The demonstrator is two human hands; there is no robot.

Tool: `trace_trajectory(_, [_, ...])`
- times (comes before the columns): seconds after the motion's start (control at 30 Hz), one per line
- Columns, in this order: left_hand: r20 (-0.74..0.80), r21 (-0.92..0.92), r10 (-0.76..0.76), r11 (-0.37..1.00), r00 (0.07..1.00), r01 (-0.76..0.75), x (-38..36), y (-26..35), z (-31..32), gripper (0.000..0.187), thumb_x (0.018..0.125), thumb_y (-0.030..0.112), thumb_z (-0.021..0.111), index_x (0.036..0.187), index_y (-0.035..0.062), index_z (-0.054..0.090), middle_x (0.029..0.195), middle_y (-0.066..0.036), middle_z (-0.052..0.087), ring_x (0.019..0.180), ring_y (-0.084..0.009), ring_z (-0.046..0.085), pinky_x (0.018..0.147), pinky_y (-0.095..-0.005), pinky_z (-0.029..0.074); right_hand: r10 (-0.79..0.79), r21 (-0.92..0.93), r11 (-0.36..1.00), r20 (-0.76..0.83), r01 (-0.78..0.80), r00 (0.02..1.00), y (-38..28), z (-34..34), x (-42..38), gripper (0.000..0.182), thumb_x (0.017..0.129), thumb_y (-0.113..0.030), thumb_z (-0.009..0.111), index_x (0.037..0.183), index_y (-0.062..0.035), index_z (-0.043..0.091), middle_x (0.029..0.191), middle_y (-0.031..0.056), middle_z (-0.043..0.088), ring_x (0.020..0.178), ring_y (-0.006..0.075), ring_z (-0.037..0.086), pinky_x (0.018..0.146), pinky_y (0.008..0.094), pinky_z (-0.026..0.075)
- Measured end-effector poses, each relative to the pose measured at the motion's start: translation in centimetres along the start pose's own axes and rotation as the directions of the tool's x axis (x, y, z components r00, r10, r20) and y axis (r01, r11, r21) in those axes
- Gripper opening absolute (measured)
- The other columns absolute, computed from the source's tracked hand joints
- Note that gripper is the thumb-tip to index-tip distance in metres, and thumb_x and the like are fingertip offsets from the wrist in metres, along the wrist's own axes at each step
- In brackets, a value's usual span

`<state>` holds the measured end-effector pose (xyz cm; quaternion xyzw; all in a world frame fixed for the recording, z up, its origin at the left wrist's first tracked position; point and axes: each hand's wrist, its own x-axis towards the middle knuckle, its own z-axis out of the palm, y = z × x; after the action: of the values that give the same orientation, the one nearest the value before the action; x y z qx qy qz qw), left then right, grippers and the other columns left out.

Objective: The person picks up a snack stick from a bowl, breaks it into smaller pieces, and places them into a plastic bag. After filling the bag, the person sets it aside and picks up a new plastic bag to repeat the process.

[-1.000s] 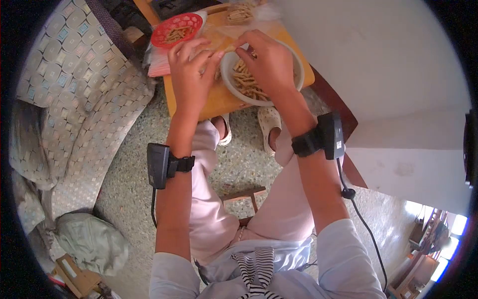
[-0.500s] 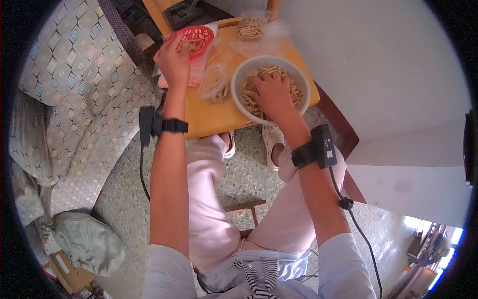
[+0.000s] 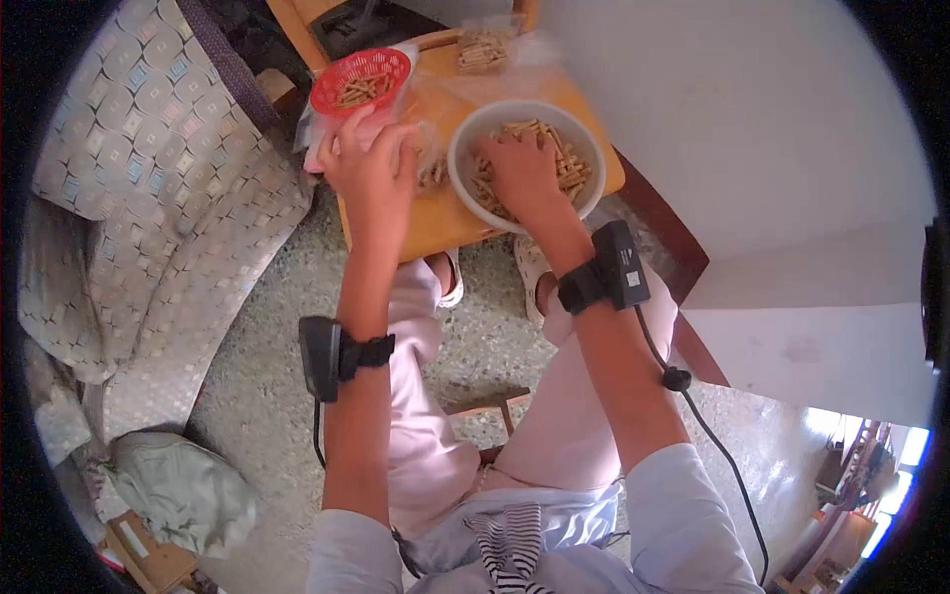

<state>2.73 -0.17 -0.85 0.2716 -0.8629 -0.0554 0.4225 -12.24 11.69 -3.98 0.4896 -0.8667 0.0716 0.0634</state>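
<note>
My left hand (image 3: 374, 173) is over the left part of the wooden chair seat (image 3: 426, 226), fingers spread and nothing visible in them. Just beyond its fingertips stands a red plastic basket (image 3: 362, 65) with some short tan sticks (image 3: 362, 91) inside. My right hand (image 3: 524, 176) reaches into a white bowl (image 3: 598, 168), its fingers apart on a pile of the same sticks (image 3: 572, 170); the fingertips are partly hidden. Between the two hands lies a clear plastic bag (image 3: 432, 170) with sticks in it, partly covered by my left hand.
Another clear bag of sticks (image 3: 483, 51) lies at the back of the seat. A white wall (image 3: 742, 148) rises on the right. Patterned cloth (image 3: 148, 198) hangs at the left, with a grey-green bag (image 3: 183, 490) on the floor below.
My left hand has drawn back from the red basket toward me and slightly right, its fingers spreading. My right hand stays in the bowl. The view has shifted slightly.
</note>
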Motion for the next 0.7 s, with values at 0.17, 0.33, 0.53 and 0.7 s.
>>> trace_trajectory(0.17, [0.014, -0.122, 0.069, 0.99, 0.998, -0.067, 0.3, 0.1, 2.4, 0.016, 0.078, 0.015, 0.067, 0.093, 0.019, 0.07, 0.126, -0.008, 0.052, 0.12, -0.0387, 0.038, 0.097, -0.0533, 0.035, 0.051, -0.019, 0.999, 0.082, -0.05, 0.995, -0.7, -1.0, 0.8, 0.027, 0.085, -0.02, 0.059, 0.111, -0.025, 0.067, 0.105, 0.0071, 0.066, 0.11, 0.0301, 0.056, 0.094, 0.0531, 0.038])
trace_trajectory(0.33, [0.051, -0.094, 0.067, 0.994, 0.996, -0.062, -0.1, 0.1, 3.6, 0.015, 0.079, 0.016, 0.066, 0.092, 0.0194, 0.07, 0.125, -0.008, 0.052, 0.121, -0.0372, 0.038, 0.096, -0.0518, 0.037, 0.122, -0.079, 0.988, -0.085, -0.129, 0.989, -0.2, 0.4, 1.0, 0.03, 0.083, -0.028, 0.064, 0.112, -0.0201, 0.067, 0.112, 0.0082, 0.063, 0.116, 0.0309, 0.052, 0.095, 0.055, 0.038])
trace_trajectory(0.53, [0.088, -0.07, 0.055, 0.996, 0.995, -0.049, -0.3, 0.1, 3.7, 0.012, 0.079, 0.016, 0.066, 0.09, 0.02, 0.071, 0.124, -0.006, 0.052, 0.122, -0.0361, 0.038, 0.097, -0.0512, 0.038, 0.117, -0.094, 0.988, -0.076, -0.124, 0.99, 0.2, 1.7, 1.2, 0.036, 0.081, -0.03, 0.067, 0.115, -0.0191, 0.066, 0.12, 0.0102, 0.058, 0.119, 0.0344, 0.05, 0.098, 0.0549, 0.037])
trace_trajectory(0.7, [0.132, -0.075, 0.076, 0.995, 0.988, -0.067, -0.2, -0.3, 3.9, 0.013, 0.08, 0.016, 0.066, 0.09, 0.0195, 0.071, 0.124, -0.007, 0.052, 0.122, -0.0364, 0.038, 0.098, -0.0513, 0.037, 0.119, -0.083, 0.989, -0.005, -0.119, 0.993, 0.0, 0.1, 1.1, 0.034, 0.081, -0.031, 0.067, 0.113, -0.0214, 0.067, 0.118, 0.0103, 0.059, 0.12, 0.0334, 0.048, 0.097, 0.0582, 0.036])
